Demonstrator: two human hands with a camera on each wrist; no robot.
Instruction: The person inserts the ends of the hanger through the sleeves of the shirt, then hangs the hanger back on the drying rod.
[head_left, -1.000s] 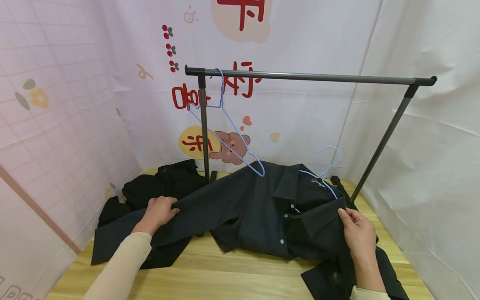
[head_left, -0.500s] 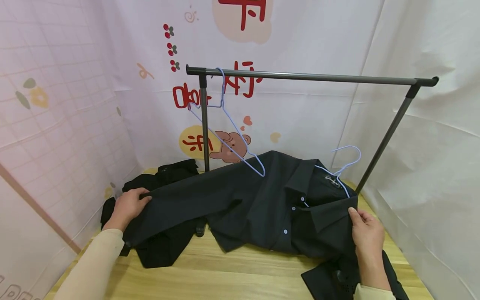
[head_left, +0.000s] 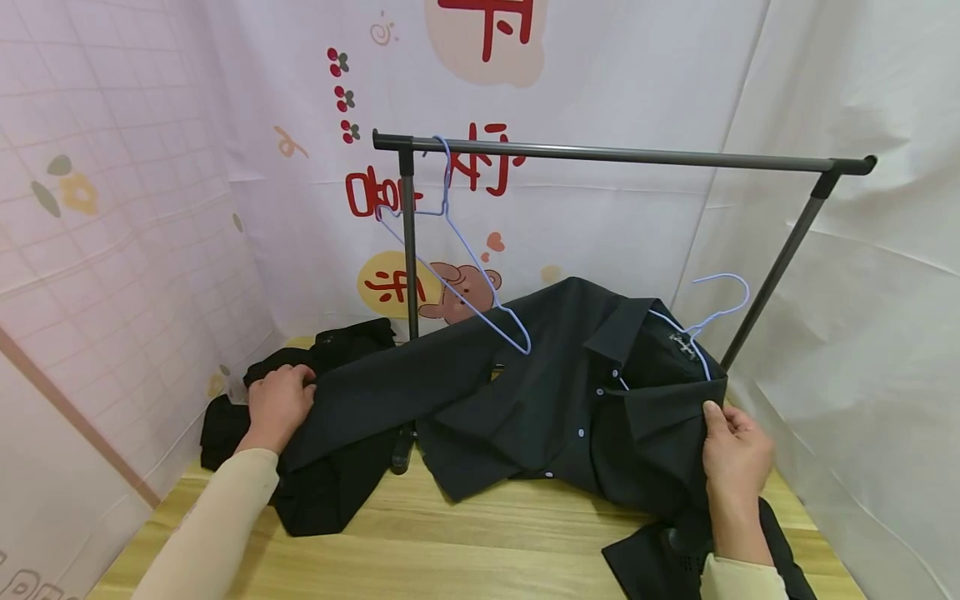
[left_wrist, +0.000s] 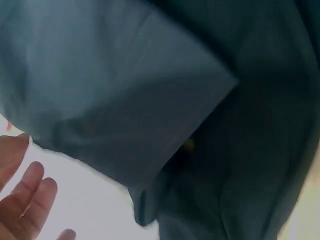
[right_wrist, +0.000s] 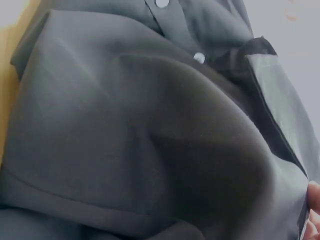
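Observation:
A black button-up shirt [head_left: 525, 417] spans both hands, its collar to the right and one sleeve [head_left: 390, 400] stretched to the left. My right hand [head_left: 738, 454] pinches the collar side, thumb in front; its fingertips [right_wrist: 314, 197] show at the right wrist view's edge. My left hand [head_left: 279, 404] holds the sleeve's upper edge near its far end. In the left wrist view, one fingertip meets the cloth edge while the other fingers [left_wrist: 42, 192] curl below it. A light blue wire hanger [head_left: 720, 310] sits inside the collar, its hook sticking up.
A dark metal rack [head_left: 622, 156] stands behind the shirt. Another blue hanger [head_left: 468, 246] hangs from its left end and overlaps the shirt's shoulder. Black garments [head_left: 322, 500] lie on the wooden table [head_left: 480, 550] at the left. White printed sheets [head_left: 600, 75] enclose the table.
My right hand has moved right, and the collar and its hanger have risen and shifted right. My left hand slid left along the sleeve, then came slightly back to the right.

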